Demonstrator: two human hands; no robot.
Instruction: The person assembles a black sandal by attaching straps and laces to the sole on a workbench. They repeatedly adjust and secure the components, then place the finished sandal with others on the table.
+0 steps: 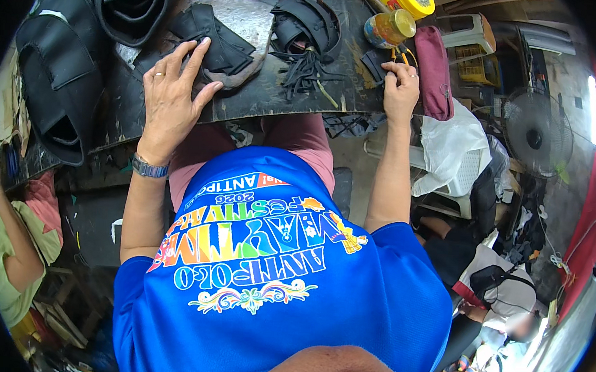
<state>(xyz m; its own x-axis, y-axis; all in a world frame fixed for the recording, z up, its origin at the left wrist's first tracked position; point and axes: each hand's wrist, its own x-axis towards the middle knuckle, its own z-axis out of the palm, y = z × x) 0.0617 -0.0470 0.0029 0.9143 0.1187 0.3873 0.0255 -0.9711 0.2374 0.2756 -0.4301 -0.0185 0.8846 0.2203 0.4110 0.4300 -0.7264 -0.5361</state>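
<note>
Head camera: on the wearer's head, wide fisheye
Facing: steeply down, over the blue shirt (344, 314), to the bench (356, 90)
Nearness: shirt close, left hand (173, 94) and right hand (401, 93) farther off
Rim: dark, round, bending the room's edges

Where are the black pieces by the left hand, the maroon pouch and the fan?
Black pieces (227, 51): head view, on the upper flat surface.
Maroon pouch (435, 72): head view, on its middle.
Fan (533, 139): head view, on the dark central hub.
</note>
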